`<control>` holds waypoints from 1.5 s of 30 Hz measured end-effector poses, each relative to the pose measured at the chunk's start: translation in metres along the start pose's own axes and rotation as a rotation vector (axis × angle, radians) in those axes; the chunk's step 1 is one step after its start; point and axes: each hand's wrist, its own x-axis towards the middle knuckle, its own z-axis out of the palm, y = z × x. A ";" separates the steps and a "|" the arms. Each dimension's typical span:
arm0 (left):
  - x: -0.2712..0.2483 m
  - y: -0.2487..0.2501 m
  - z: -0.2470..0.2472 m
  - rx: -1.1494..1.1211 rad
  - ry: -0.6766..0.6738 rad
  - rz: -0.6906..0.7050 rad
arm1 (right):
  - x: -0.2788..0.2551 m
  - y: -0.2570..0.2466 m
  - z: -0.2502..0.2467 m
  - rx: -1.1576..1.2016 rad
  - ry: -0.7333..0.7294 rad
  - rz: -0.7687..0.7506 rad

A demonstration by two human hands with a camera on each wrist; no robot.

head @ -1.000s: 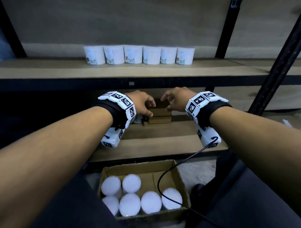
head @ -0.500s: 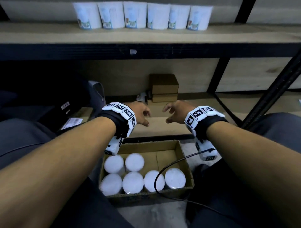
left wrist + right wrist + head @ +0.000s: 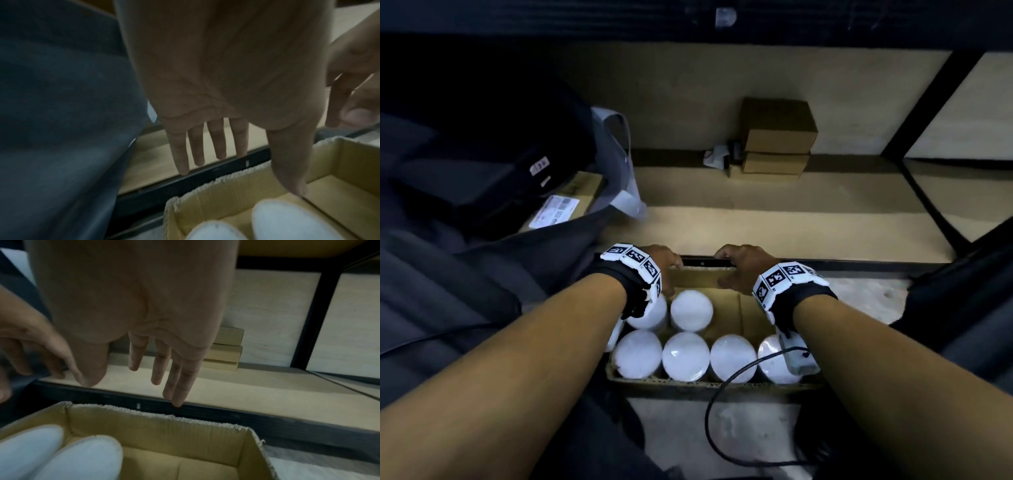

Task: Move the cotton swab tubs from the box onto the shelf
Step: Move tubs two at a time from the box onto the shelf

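An open cardboard box (image 3: 709,385) stands on the floor in front of the rack, holding several white-lidded cotton swab tubs (image 3: 691,310). My left hand (image 3: 666,262) hovers over the box's far left corner, just above the back-row tubs (image 3: 287,222). Its fingers (image 3: 218,142) hang straight down and hold nothing. My right hand (image 3: 738,265) is over the far edge, above the bare part of the box (image 3: 205,467). Those fingers (image 3: 176,386) are also straight and empty. The left hand (image 3: 246,175) and right hand (image 3: 133,391) are close together, not touching.
The lower shelf board (image 3: 791,226) lies just beyond the box, its dark metal edge (image 3: 859,265) right against it. Small brown boxes (image 3: 777,133) are stacked at its back. A dark bag (image 3: 482,154) sits left. A black cable (image 3: 714,404) drapes over the box front.
Both hands dropped from the upper shelf level down to the box's far edge. The view tilted down, so the row of tubs on the upper shelf is out of sight.
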 end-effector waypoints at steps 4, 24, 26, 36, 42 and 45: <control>0.007 -0.026 0.023 -0.056 -0.034 -0.032 | 0.023 -0.010 0.028 0.011 -0.038 -0.009; 0.010 -0.041 0.081 -0.128 0.029 -0.123 | 0.058 -0.025 0.115 0.005 -0.182 0.047; 0.011 -0.043 0.085 -0.129 0.024 -0.133 | 0.058 -0.028 0.116 0.013 -0.194 0.063; 0.022 -0.043 0.098 -0.078 0.052 -0.140 | 0.062 -0.030 0.131 -0.072 -0.127 0.063; 0.023 -0.041 0.099 -0.069 0.050 -0.142 | 0.063 -0.033 0.134 -0.092 -0.124 0.090; 0.023 -0.037 0.095 -0.046 0.049 -0.132 | 0.064 -0.031 0.132 -0.063 -0.128 0.100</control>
